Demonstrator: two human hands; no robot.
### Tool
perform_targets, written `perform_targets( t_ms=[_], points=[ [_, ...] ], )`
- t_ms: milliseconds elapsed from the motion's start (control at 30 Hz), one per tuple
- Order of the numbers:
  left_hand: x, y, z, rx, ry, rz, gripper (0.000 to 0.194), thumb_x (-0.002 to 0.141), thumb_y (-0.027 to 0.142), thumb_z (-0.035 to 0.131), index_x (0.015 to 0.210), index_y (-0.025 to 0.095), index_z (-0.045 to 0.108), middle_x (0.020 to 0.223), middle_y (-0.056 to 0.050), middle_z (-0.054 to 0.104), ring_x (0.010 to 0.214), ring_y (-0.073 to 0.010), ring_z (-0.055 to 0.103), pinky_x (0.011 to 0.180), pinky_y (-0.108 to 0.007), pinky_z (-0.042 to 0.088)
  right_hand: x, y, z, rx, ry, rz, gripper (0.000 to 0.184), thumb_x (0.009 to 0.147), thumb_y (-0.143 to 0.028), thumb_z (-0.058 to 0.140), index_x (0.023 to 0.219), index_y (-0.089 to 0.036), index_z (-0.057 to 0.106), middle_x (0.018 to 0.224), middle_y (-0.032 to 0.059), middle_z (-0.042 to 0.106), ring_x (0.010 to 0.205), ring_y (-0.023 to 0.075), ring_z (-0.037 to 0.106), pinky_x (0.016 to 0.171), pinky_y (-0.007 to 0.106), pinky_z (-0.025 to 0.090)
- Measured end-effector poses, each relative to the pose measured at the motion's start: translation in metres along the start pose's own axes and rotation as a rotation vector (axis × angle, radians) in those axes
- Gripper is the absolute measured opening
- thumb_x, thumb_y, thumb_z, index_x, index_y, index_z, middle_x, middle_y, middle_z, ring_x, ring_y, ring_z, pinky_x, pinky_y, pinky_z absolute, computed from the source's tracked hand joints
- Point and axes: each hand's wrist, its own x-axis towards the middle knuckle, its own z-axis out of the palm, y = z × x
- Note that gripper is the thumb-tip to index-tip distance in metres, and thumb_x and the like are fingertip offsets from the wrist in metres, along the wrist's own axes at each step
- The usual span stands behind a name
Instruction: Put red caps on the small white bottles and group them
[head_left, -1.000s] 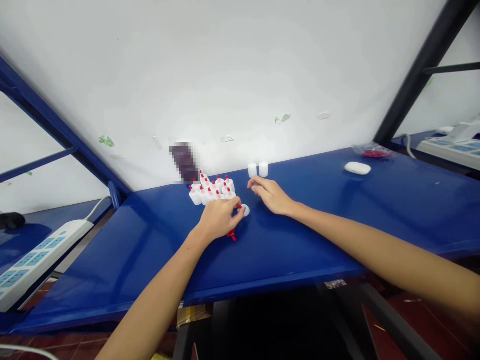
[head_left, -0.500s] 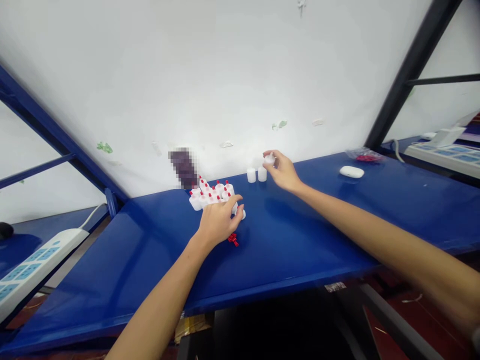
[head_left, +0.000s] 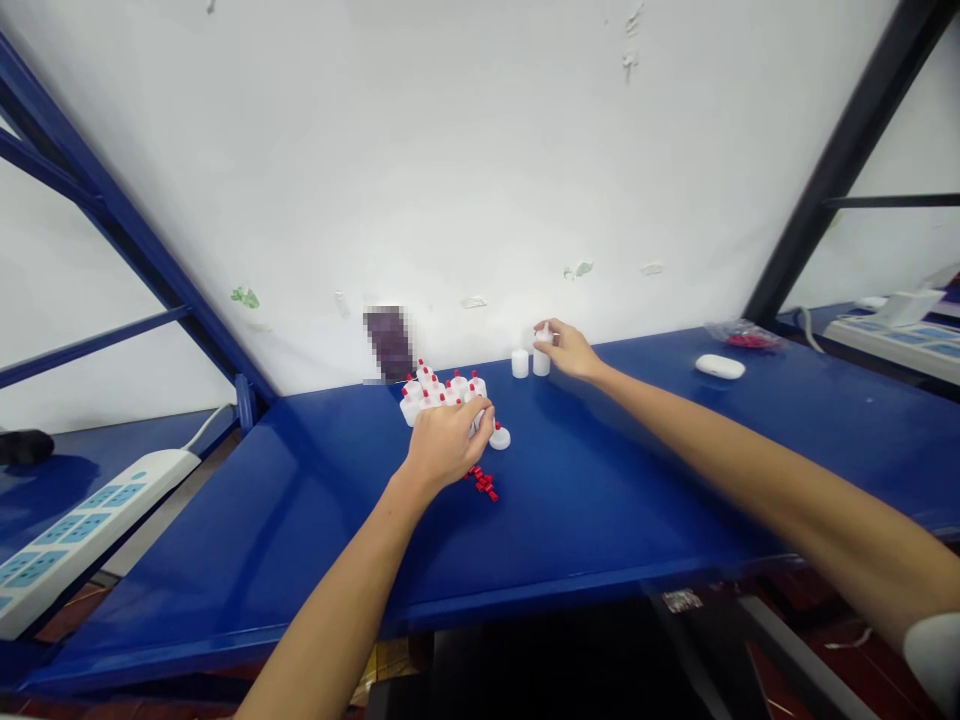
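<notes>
My right hand (head_left: 568, 350) pinches a white nozzle cap (head_left: 545, 335) at the top of a white cylindrical bottle (head_left: 541, 362) near the wall. Whether the cap sits on the bottle or just above it, I cannot tell. Another white bottle (head_left: 520, 364) stands upright on the left of it. My left hand (head_left: 448, 438) is over the near side of a group of several white caps with red tips (head_left: 435, 388), its thumb and fingers drawn together. What they hold, if anything, is hidden. A flat white cap with a red tip (head_left: 499, 438) lies right beside these fingers.
Small red tips (head_left: 482, 482) lie in a loose pile before my left hand. A pixelated dark upright object (head_left: 390, 343) leans at the wall. On the right of the blue table (head_left: 600, 500) are a white oval case (head_left: 720, 367) and a plastic bag with red pieces (head_left: 744, 335).
My right hand has brought the nozzle cap down to the right-hand bottle. The fingers of my left hand have closed together. The camera view has shifted slightly.
</notes>
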Motion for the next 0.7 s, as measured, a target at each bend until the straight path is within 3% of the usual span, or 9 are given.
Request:
perform_targets(
  t_ms=[167,333,433,500,600,700],
  points=[
    [0.002,-0.003,-0.004,0.034,-0.124,-0.058,0.03,0.096,0.031,0.042,0.084,0.019,0.067,0.059,-0.001,0.063,0.054,-0.0144,0.057,0.054,-0.025,0.03,-0.001,0.003,0.005,0.035,-0.068,0.022,0.032,0.075,-0.027,0.059,0.105,-0.017,0.061,0.095,0.0057,0.065,0.076,0.018,0.057,0.078,0.033,0.045],
    [0.001,-0.015,-0.028,0.007,-0.4,-0.046,0.019,0.085,0.025,0.052,0.078,0.021,0.069,0.065,-0.002,0.066,0.057,-0.0158,0.057,0.055,-0.027,0.032,-0.017,0.004,0.006,0.229,-0.034,0.096,0.025,0.075,-0.027,0.055,0.099,-0.019,0.058,0.093,0.0047,0.066,0.077,0.0189,0.058,0.073,0.032,0.045],
    [-0.002,-0.023,-0.044,-0.094,-0.597,-0.12,0.016,0.079,0.029,0.059,0.084,0.022,0.072,0.069,-0.001,0.067,0.059,-0.0149,0.058,0.057,-0.026,0.036,-0.032,0.004,-0.002,0.384,-0.021,0.115,0.019,0.073,-0.025,0.054,0.091,-0.021,0.057,0.087,0.0025,0.066,0.08,0.0196,0.059,0.072,0.032,0.045],
    [-0.004,-0.029,-0.05,-0.202,-0.753,-0.204,0.024,0.077,0.035,0.062,0.095,0.022,0.073,0.073,0.0,0.069,0.061,-0.0143,0.06,0.059,-0.025,0.039,-0.042,0.003,-0.008,0.517,-0.027,0.139,0.015,0.07,-0.022,0.055,0.085,-0.02,0.056,0.081,0.0014,0.065,0.08,0.0195,0.06,0.073,0.031,0.045],
    [-0.006,-0.034,-0.049,-0.29,-0.887,-0.293,0.031,0.075,0.039,0.066,0.101,0.022,0.072,0.081,0.0,0.072,0.064,-0.0142,0.062,0.06,-0.024,0.042,-0.056,-0.004,-0.013,0.699,-0.031,0.185,0.008,0.072,-0.025,0.058,0.077,-0.019,0.056,0.071,0.0004,0.062,0.073,0.0175,0.06,0.072,0.031,0.045],
    [-0.007,-0.035,-0.042,-0.305,-0.917,-0.308,0.025,0.075,0.036,0.066,0.093,0.02,0.072,0.078,0.0,0.071,0.065,-0.0142,0.062,0.06,-0.024,0.043,-0.068,-0.018,-0.007,0.824,-0.048,0.239,0.012,0.075,-0.03,0.062,0.073,-0.019,0.056,0.066,-0.0005,0.059,0.066,0.0153,0.058,0.071,0.031,0.046]
  ],
)
